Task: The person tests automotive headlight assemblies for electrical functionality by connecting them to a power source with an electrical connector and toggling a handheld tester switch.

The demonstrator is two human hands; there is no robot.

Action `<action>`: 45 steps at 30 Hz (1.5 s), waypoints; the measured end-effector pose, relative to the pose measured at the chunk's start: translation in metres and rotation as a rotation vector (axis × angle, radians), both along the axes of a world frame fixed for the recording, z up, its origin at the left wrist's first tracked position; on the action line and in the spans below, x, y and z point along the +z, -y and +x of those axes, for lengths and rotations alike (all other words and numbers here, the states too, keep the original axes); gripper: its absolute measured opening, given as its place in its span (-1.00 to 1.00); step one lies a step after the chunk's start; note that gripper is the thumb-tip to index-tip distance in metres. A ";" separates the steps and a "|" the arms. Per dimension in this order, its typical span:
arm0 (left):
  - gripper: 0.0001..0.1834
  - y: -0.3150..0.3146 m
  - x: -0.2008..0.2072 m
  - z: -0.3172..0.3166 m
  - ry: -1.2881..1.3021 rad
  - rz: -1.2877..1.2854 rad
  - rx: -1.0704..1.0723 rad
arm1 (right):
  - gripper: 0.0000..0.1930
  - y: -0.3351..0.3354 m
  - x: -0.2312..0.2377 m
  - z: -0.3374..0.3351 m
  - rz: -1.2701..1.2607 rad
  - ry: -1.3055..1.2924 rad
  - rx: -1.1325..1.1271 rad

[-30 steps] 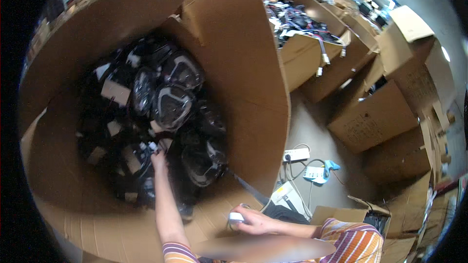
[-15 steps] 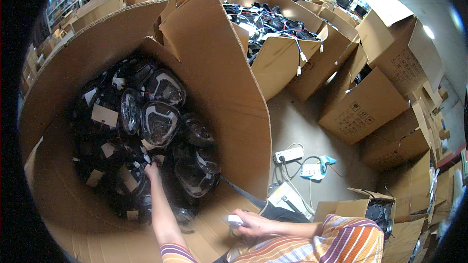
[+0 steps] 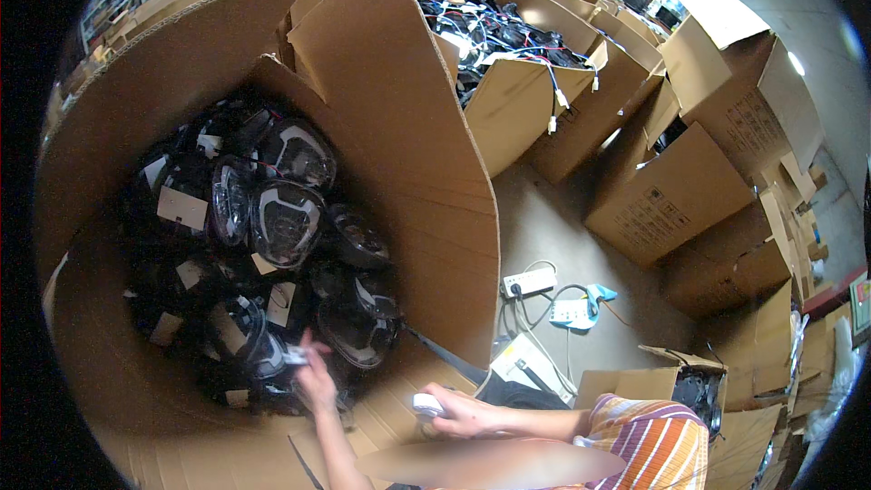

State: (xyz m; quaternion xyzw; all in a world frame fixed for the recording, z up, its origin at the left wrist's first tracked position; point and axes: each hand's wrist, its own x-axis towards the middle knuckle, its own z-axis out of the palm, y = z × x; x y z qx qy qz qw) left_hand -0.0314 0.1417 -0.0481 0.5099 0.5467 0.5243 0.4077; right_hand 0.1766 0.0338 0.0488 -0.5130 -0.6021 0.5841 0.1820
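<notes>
Brown cardboard forms the nearest box [image 3: 408,127], with many black, clear-covered units [image 3: 288,222] inside: much seems left, what is done is unclear. Another box [image 3: 517,113] behind holds wired parts [image 3: 522,34]. The right hand [image 3: 465,416] grips a white device [image 3: 425,405]; whether the blurred left hand [image 3: 317,383] holds the small white piece [image 3: 296,356], I cannot tell.

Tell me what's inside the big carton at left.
Clear-fronted black units lie heaped in the carton, with pale cards among them. The left hand, blurred, hides a little of the near side. Deeper layers and the carton's bottom are covered.
</notes>
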 end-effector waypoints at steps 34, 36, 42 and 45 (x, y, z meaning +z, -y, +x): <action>-0.75 0.107 0.075 0.000 -0.494 0.083 -0.766 | -0.64 -0.013 0.008 -0.002 -0.138 -0.168 0.039; -0.76 0.105 0.078 0.000 -0.522 0.074 -0.804 | -0.64 -0.010 0.009 -0.006 -0.084 -0.135 0.028; -0.76 0.107 0.075 0.005 -0.525 0.048 -0.836 | -0.63 -0.005 0.006 -0.005 -0.047 -0.166 -0.021; -0.76 0.109 0.072 0.009 -0.529 0.058 -0.822 | -0.63 -0.004 0.000 0.000 -0.150 -0.292 -0.096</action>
